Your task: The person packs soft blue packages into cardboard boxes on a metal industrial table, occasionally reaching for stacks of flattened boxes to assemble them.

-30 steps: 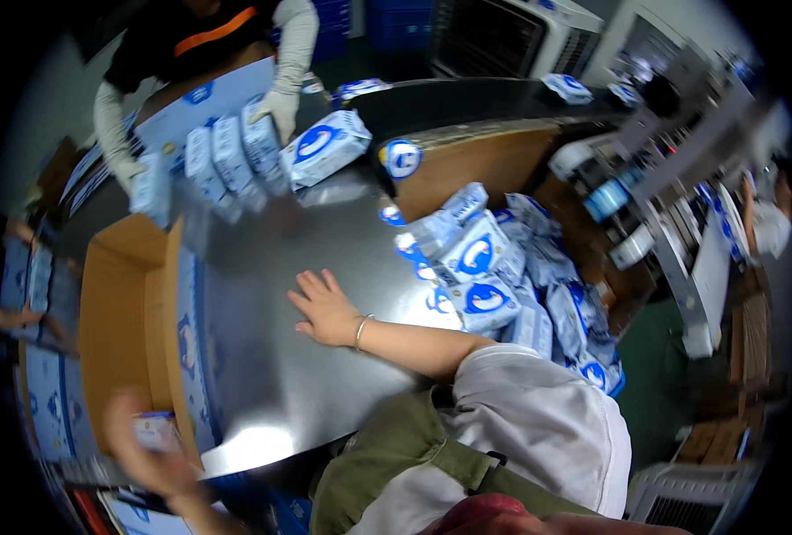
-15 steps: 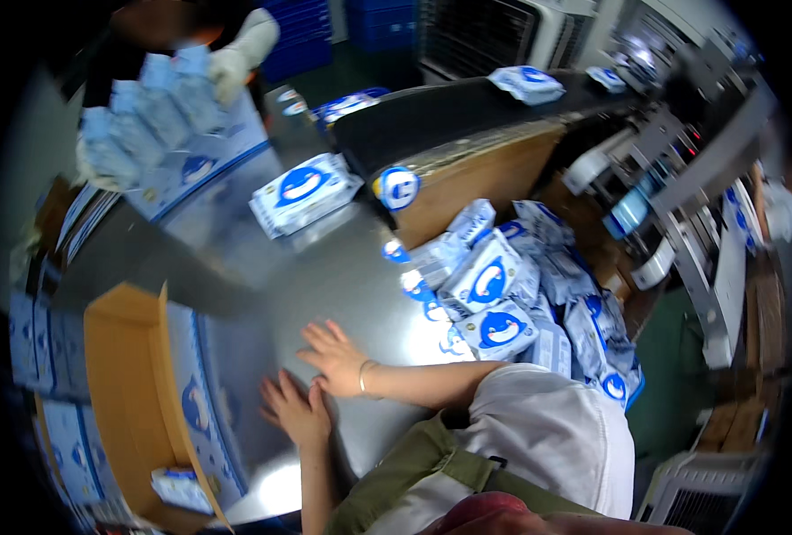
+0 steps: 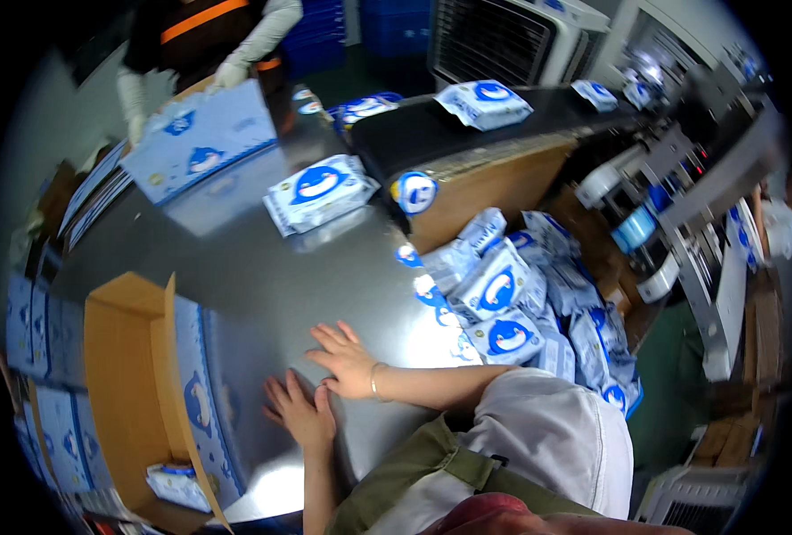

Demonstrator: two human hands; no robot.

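Observation:
My left hand [image 3: 303, 414] lies flat on a shiny metal table [image 3: 262, 290], fingers spread and nothing in them. Just beyond and right of it, my right hand [image 3: 346, 361] also rests on the metal with its fingers apart. To their left stands an open cardboard carton [image 3: 133, 357], blue-printed outside, with a soft pack [image 3: 179, 486] low inside. Farther up the table lies a single white-and-blue soft pack [image 3: 320, 193], out of reach of both hands.
Across the table a co-worker's gloved hands hold a blue printed carton [image 3: 207, 143]. A black conveyor belt [image 3: 396, 138] carries packs [image 3: 485, 104]. At right are a heap of packs [image 3: 503, 290] and a metal machine [image 3: 681, 205]. Several folded cartons [image 3: 44, 325] stand left.
The co-worker's row of several packs is no longer visible above the far carton; the gloved hands are now at its top. A belt pack has come nearer leftward. My hands stay on the table.

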